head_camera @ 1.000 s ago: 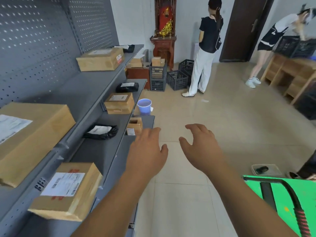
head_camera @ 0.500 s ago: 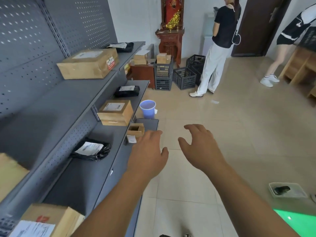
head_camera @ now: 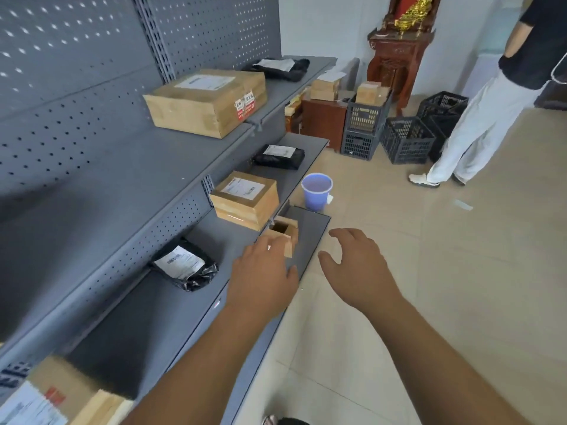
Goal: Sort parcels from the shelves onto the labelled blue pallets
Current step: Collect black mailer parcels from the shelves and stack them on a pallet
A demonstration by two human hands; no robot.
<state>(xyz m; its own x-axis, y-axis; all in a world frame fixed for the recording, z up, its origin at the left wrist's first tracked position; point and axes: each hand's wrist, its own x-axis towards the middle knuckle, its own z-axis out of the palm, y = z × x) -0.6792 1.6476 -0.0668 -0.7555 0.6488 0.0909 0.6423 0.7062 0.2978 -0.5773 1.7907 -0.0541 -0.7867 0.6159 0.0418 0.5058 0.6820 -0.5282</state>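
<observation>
Since the small open-topped box [head_camera: 287, 236] looks light and thin-walled, it should lift easily but could buckle if squeezed, so the better hold is likely across its two closed sides, low down. It sits at the front edge of the shelf [head_camera: 221, 240], right at the fingers [head_camera: 271, 242] of the left hand [head_camera: 264, 280], which are loosely apart and hold nothing; contact I cannot tell. The right hand [head_camera: 352, 268] hovers just beside it, fingers spread, empty. Just beyond the fingers lies a taped parcel [head_camera: 245, 200], farther on a black bag [head_camera: 279, 156]
</observation>
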